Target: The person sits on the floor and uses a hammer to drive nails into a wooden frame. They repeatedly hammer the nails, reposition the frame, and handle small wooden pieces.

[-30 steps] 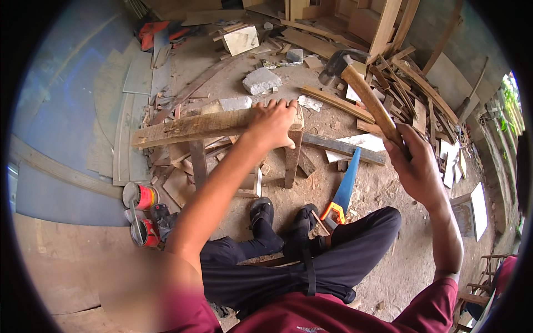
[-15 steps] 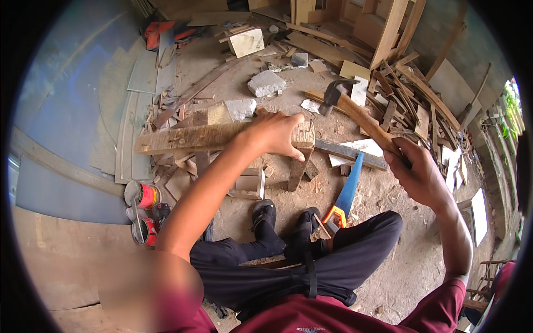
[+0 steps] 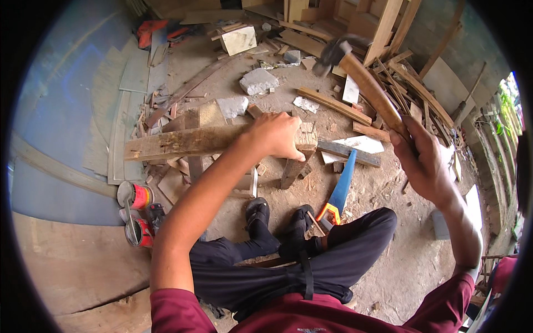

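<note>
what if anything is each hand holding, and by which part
The right hand holds a hammer low on its wooden handle. The left hand lies over a wooden beam near its right end; whether it grips cannot be told.

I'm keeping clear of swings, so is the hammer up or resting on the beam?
Up: the right hand grips the hammer, whose metal head shows well apart from the beam.

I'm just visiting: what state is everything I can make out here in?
Hammer: raised, its head away from the beam
Right grip: closed around the hammer's handle
Wooden beam: lying crosswise, rough-surfaced
Left grip: over the beam near its right end, fingertips partly hidden
Saw: lying unheld, blade uncovered
Lower red can: open-topped
Scrap wood: heaped loosely
</note>
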Motion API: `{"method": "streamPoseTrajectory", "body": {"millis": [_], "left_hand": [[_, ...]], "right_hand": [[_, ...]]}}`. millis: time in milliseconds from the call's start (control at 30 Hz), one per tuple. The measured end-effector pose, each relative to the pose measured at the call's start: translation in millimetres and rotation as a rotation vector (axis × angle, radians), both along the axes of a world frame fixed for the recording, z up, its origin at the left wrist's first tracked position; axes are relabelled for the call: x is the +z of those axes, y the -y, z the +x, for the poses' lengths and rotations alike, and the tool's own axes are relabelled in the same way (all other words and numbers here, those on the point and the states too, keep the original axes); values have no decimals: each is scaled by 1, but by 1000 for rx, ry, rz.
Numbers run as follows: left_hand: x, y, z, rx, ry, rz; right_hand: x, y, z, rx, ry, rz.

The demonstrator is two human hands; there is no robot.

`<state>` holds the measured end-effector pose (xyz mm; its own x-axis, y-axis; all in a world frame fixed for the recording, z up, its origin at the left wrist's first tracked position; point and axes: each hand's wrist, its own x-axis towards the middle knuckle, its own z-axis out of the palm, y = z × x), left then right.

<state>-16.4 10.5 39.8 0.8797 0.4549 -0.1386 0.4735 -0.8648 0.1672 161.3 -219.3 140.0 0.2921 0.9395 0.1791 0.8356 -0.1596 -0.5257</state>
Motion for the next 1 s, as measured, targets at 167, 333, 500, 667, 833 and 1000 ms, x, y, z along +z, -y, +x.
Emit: {"method": "streamPoseTrajectory", "body": {"millis": [167, 333, 500, 667, 833, 1000], "left_hand": [[-17, -5, -1, -51, 82, 64], [-4, -7, 5, -19, 7, -19], [-12, -6, -1, -52, 60, 22], [-11, -10, 3, -41, 38, -25], [-12, -7, -2, -48, 79, 32], [-14, -9, 7, -54, 44, 9]], "right_hand": [[-6, 5, 10, 202, 148, -115], [-20, 3, 7, 49, 14, 16], [0, 1, 9, 123, 70, -255], [-22, 5, 10, 169, 83, -113], [-7, 6, 9, 133, 43, -56], [-37, 7, 16, 197, 15, -95]]}}
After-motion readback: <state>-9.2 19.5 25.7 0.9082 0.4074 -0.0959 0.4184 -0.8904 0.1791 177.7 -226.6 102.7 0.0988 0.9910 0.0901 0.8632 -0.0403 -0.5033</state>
